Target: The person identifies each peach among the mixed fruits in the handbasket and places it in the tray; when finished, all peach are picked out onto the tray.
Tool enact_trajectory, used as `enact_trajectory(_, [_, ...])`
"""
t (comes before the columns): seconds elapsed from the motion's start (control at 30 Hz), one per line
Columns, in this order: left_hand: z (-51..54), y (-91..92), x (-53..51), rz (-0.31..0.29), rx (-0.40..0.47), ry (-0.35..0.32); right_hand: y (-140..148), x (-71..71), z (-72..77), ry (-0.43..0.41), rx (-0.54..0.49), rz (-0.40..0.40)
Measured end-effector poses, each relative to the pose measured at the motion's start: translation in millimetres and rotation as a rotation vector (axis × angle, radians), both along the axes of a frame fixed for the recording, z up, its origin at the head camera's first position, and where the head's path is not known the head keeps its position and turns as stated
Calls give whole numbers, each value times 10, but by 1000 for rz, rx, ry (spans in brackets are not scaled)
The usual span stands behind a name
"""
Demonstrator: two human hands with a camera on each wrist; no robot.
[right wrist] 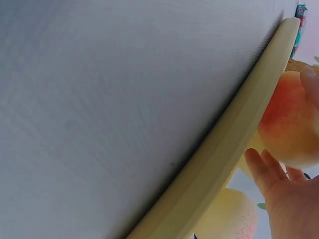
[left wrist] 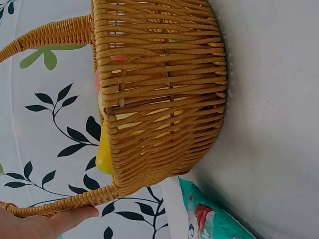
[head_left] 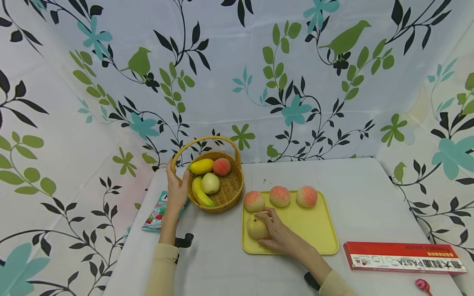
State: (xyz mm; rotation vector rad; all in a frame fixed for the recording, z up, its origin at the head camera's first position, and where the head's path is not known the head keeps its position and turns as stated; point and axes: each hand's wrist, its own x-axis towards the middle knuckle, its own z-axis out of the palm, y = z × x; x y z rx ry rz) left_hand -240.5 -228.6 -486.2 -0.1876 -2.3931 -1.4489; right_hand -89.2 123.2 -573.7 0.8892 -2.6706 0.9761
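Observation:
My left hand (head_left: pixel 178 187) grips the left side of the handle of a wicker basket (head_left: pixel 231 193). Inside the basket are a banana (head_left: pixel 200 193), a yellow mango-like fruit (head_left: pixel 201 166), a reddish peach (head_left: pixel 222 166) and a pale green round fruit (head_left: pixel 210 183). My right hand (head_left: pixel 277 234) has its thumb and fingers around a yellow peach (head_left: pixel 255 227) at the left front of the yellow tray (head_left: pixel 307 234). A red-orange blush shows on this peach (right wrist: pixel 289 122) in the right wrist view. Three pink peaches (head_left: pixel 280 196) line the tray's back edge.
A teal snack bag (head_left: pixel 157 216) lies left of the basket, partly behind my left forearm. Right of the tray lies a red and white pasta box (head_left: pixel 405 258), with a red lollipop (head_left: pixel 423 285) in front of it. Patterned cloth (head_left: pixel 222 94) hangs behind the table.

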Motion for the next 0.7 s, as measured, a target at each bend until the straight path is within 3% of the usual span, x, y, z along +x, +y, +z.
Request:
enact_trajectory(0.33, [1,-3,-12,10,-18,-4,23,18,54,-47,60,-22])
enact_trajectory(0.7, [-9,-1,-2,10,-11,-3,50,1,86,20,93,-36])
